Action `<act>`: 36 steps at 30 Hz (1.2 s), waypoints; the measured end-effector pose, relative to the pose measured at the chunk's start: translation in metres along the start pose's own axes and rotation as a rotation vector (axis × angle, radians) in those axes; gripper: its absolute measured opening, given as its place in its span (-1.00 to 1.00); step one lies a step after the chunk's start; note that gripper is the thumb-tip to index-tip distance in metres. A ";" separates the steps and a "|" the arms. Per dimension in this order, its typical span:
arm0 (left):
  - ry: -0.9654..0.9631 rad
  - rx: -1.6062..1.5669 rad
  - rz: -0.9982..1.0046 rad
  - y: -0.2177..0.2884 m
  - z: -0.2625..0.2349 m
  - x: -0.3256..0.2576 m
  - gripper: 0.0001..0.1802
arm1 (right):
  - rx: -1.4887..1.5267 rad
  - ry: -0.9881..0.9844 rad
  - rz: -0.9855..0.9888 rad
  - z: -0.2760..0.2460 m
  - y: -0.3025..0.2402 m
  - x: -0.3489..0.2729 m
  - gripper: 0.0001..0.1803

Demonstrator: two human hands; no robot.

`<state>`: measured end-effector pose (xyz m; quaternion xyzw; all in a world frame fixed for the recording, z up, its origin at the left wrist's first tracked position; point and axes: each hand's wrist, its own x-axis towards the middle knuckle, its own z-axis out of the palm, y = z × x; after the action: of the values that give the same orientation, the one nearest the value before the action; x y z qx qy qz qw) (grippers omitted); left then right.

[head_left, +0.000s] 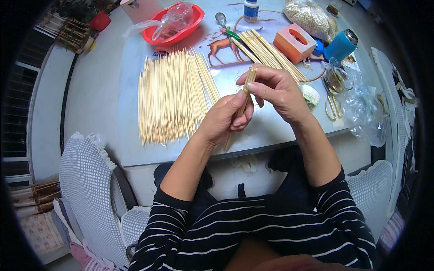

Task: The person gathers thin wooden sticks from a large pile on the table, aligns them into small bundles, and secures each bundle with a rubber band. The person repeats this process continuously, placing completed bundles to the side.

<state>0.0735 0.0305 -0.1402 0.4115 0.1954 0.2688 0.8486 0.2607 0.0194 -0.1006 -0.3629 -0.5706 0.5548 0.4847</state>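
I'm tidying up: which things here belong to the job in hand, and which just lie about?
Likely in the job:
stick bundle, gripped by the left hand, right hand at its upper end
large stick pile
smaller stick pile

Likely lying about:
red basin
orange tissue box
blue flask
metal spoon

A slim, straight bundle of sticks [250, 79], pale straw in colour and darker toward the middle, is held slantwise over the near part of the table [266, 128]. Its blunt upper ends, packed close and almost level, point to one o'clock; its lower end points to seven, beside the table's front edge. The left hand [224, 116] closes around its middle, covering part of it, while the right hand's [278, 92] thumb and fingers meet it near the top. The number of sticks cannot be made out.
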 end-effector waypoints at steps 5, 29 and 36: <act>0.041 0.232 0.041 -0.001 -0.001 0.002 -0.48 | -0.046 0.289 -0.229 -0.006 -0.018 -0.004 -0.78; 0.173 0.817 0.293 -0.015 -0.020 0.008 -0.77 | -0.659 0.124 -0.387 0.015 -0.005 -0.004 -0.85; 0.107 0.591 0.068 0.002 -0.010 0.004 -0.64 | 0.190 0.309 -0.081 -0.038 -0.003 0.006 -0.74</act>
<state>0.0707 0.0397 -0.1445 0.6322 0.2956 0.2497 0.6713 0.2956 0.0354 -0.0996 -0.3732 -0.4484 0.5238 0.6208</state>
